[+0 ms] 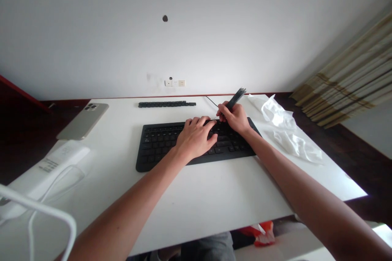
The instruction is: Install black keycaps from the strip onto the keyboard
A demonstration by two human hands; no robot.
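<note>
white wall behind, a white counter (196, 200) carries a black keyboard (159, 147) where the left hand (196, 136) lies flat, released, steadying it, while the right hand (234, 117) grips a dark brush (235, 98) at the top row, a detached key strip (167, 104) already lying beyond.

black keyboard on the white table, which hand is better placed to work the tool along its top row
Right hand: it already grips the dark slim tool at the black keyboard's far edge. Left hand lies flat on the keys.

A matt black plastic keyboard (159, 142) lies on the smooth white surface (202, 200), crinkled clear plastic wrap (288, 130) near its right edge.
</note>
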